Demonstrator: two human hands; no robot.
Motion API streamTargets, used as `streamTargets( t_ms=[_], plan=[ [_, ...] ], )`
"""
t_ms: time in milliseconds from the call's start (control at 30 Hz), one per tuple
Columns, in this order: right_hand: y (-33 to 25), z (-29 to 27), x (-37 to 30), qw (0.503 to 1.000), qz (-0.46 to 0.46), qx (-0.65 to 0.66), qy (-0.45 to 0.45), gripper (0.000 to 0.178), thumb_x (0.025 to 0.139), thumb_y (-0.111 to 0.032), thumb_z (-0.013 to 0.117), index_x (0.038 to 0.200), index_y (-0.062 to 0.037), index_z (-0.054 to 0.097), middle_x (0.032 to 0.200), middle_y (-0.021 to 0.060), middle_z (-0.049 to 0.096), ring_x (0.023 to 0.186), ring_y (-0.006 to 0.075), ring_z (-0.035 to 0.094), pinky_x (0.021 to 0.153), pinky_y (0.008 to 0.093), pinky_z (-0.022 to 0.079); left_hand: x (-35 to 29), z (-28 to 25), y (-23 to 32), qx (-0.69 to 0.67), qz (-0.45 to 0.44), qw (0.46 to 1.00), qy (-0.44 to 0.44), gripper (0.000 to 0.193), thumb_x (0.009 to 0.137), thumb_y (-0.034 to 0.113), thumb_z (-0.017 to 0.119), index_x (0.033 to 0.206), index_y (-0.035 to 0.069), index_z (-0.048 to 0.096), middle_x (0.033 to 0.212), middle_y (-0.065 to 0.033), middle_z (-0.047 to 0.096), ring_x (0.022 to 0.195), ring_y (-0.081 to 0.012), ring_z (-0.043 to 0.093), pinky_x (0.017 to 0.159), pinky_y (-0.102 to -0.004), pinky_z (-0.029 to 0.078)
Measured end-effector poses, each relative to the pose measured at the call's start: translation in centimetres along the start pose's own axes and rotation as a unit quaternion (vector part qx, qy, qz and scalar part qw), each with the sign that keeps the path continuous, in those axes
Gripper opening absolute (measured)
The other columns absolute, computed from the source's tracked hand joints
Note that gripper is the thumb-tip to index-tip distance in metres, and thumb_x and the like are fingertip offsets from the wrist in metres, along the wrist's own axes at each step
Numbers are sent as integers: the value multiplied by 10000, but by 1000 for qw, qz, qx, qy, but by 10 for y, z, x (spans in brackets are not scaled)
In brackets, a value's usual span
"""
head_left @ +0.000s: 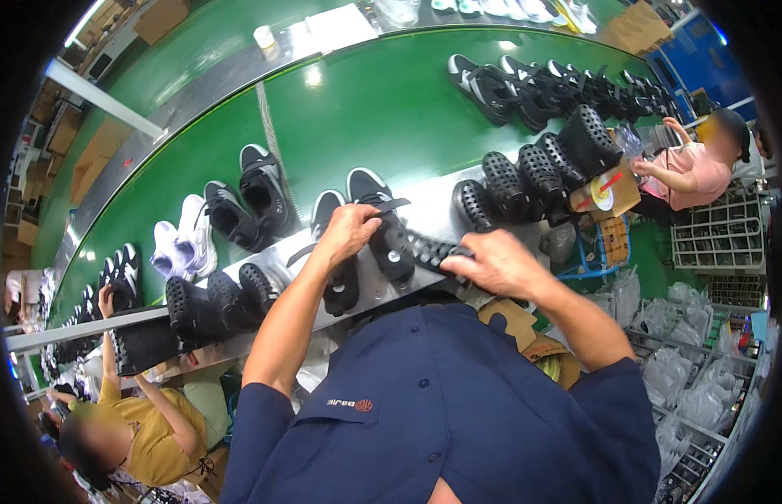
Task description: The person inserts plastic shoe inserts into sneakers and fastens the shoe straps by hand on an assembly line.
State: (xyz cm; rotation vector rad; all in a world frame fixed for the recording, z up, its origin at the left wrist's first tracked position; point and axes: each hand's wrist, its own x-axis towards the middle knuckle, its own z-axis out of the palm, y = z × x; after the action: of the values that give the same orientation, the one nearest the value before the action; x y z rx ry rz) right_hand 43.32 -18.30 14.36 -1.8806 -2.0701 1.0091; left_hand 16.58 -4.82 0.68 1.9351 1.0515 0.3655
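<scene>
A black sneaker with a pale toe edge lies before me on the metal ledge, toe pointing away. My left hand is closed at its opening, the fingertips pinching the near edge by a loose strap. My right hand grips the heel end of a black perforated shoe tree. The tree's front end reaches to the sneaker's opening; how far it goes in is hard to tell. Beside it, partly behind my left hand and forearm, is a second black sneaker.
Perforated shoe trees stand on the ledge, left and right. The green conveyor belt carries more black sneakers and a white pair. Co-workers sit at left and right. A wire rack holds plastic-wrapped items.
</scene>
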Motion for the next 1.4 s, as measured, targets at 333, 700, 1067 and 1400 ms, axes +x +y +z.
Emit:
streamTargets(
  t_ms=[333,700,1067,1400],
  plan=[
    [-30,109,79,975,108,-168,99,358,894,-364,669,891,-7,702,839,194,714,794,387,708,722,465,567,19,-9,20,-61,86,986,-130,234,860,150,632,988,-38,686,790,-197,666,746,-280,655,698,-397,495],
    [23,118,97,996,71,7,59,337,810,-109,734,1050,66,574,987,288,672,968,444,659,835,507,525,-31,43,35,41,-133,987,80,1050,717,150,820,1575,133,216,950,-290,662,978,-474,642,899,-505,515],
    [34,151,147,981,100,-114,124,202,754,-152,634,890,-23,710,829,257,709,803,435,714,746,501,575,-66,59,37,51,-133,965,220,704,849,158,700,1482,101,398,852,-202,672,773,-390,667,727,-480,533],
    [11,144,131,995,57,-82,29,329,795,-264,679,942,29,708,885,293,701,893,449,694,834,511,545,-112,63,-24,-137,-266,932,203,446,774,121,651,1178,-54,575,1125,-328,630,1080,-479,609,937,-511,495]
  ],
)
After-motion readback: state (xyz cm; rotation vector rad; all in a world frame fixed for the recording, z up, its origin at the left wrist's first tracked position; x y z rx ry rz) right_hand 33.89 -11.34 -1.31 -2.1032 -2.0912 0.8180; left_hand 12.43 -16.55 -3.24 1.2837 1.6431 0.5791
